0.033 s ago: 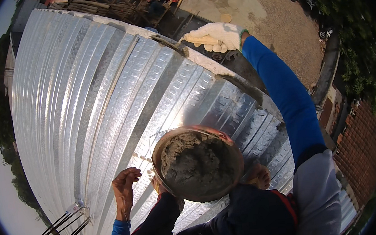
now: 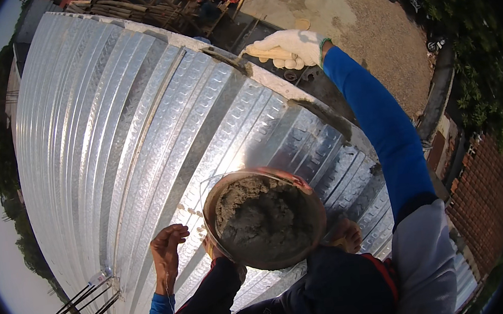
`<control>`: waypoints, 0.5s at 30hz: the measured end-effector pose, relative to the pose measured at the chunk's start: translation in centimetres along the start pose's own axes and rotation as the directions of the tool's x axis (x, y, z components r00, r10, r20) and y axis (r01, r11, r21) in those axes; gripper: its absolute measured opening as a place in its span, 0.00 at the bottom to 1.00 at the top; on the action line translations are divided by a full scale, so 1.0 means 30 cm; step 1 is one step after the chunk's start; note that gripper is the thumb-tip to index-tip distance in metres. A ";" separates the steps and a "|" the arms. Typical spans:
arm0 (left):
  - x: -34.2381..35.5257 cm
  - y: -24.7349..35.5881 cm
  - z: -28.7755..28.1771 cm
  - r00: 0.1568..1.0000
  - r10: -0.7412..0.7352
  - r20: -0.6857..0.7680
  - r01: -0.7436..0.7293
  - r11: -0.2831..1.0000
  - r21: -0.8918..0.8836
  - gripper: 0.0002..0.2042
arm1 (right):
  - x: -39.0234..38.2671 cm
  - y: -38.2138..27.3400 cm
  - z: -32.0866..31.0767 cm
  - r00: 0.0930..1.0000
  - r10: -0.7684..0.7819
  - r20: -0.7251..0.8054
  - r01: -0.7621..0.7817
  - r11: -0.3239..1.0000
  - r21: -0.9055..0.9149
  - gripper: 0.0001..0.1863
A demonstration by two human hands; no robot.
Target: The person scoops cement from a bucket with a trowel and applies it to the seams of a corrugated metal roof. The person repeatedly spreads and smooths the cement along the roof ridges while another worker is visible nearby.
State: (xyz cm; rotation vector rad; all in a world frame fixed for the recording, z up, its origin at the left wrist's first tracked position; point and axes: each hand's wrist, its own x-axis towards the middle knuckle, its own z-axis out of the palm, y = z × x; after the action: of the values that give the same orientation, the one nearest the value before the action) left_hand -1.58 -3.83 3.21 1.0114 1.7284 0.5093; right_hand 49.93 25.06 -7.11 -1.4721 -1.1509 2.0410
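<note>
My right hand (image 2: 295, 48), in a white knitted glove, is closed round the wooden handle (image 2: 272, 53) of a trowel, out at the far edge of the metal deck. A thin bent neck shows at the handle's front; the blade is hard to make out against dark mortar smears. My left hand (image 2: 167, 250), bare, is raised with curled fingers left of the bucket; whether anything is pinched in it cannot be seen. A bucket (image 2: 319, 211) of wet grey mortar (image 2: 263, 219) stands between my knees, its wire handle (image 2: 203, 201) leaning to the left side.
Ribbed shiny metal decking (image 2: 114, 109) spreads under me. A pale concrete edge (image 2: 290, 89) smeared with mortar borders it, with a drop to the ground beyond. Dark rebar (image 2: 87, 303) sticks out at lower left. My bare foot (image 2: 348, 235) is beside the bucket.
</note>
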 end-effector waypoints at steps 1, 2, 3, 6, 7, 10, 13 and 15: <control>0.001 -0.004 0.001 1.000 0.011 0.009 -0.011 1.000 -0.004 0.12 | 0.006 -0.007 -0.009 1.000 0.005 0.005 -0.005 1.000 -0.009 0.29; 0.002 -0.007 0.001 1.000 0.009 0.010 -0.008 1.000 -0.011 0.12 | 0.010 -0.012 -0.018 0.999 0.037 0.000 -0.037 0.999 -0.017 0.29; 0.017 -0.014 0.008 0.999 0.031 0.010 -0.031 0.999 -0.017 0.12 | 0.013 -0.026 -0.033 1.000 0.007 0.002 -0.007 0.999 -0.037 0.29; 0.021 -0.016 0.008 0.999 0.038 0.019 -0.038 0.999 -0.011 0.12 | 0.011 -0.040 -0.054 1.000 0.009 0.009 -0.009 0.999 -0.047 0.28; 0.023 -0.015 0.010 0.998 0.054 0.028 -0.054 0.999 -0.007 0.12 | 0.005 -0.041 -0.058 1.000 -0.007 0.019 0.008 0.999 -0.042 0.29; 0.025 -0.008 0.015 0.998 0.064 0.026 -0.064 0.998 0.004 0.12 | -0.028 -0.032 -0.065 0.997 -0.075 0.032 0.075 0.997 0.023 0.29; 0.020 -0.002 0.018 0.995 0.093 0.028 -0.093 0.996 0.016 0.12 | -0.065 -0.021 -0.061 0.996 -0.071 0.060 0.063 0.989 0.131 0.29; 0.013 -0.003 0.020 0.997 0.072 0.013 -0.073 0.997 0.010 0.12 | -0.080 -0.012 -0.055 0.998 -0.031 0.056 0.022 0.988 0.155 0.29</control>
State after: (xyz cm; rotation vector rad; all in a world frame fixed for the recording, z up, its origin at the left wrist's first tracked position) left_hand -1.11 -3.64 2.71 1.0857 1.6895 0.5397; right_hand 52.28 24.27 -5.58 -1.3246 -1.0032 2.1154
